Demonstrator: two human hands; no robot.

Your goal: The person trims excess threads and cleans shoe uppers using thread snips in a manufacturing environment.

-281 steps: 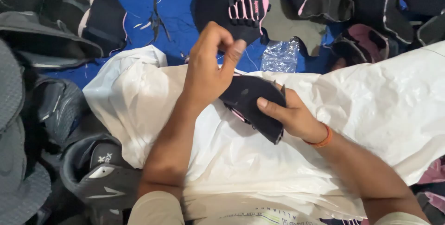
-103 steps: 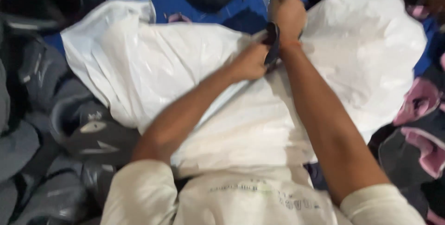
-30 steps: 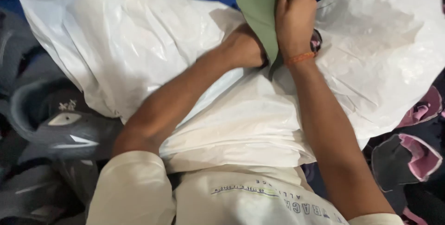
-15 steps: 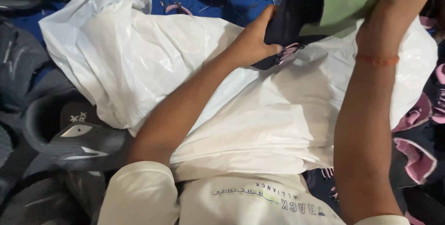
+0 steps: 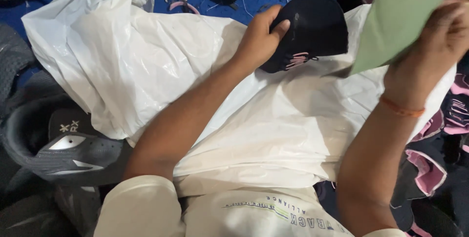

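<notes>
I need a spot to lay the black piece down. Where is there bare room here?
The white plastic sheet is bare left of the left hand and between both forearms. Grey shoe uppers crowd the left edge; black-and-pink pieces crowd the right. The right hand holds a green sheet.

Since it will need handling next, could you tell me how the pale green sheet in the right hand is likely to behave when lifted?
The pale green sheet looks thin and probably light, since the right hand lifts it by one edge. It stays fairly flat, so likely semi-stiff rather than floppy.
</notes>
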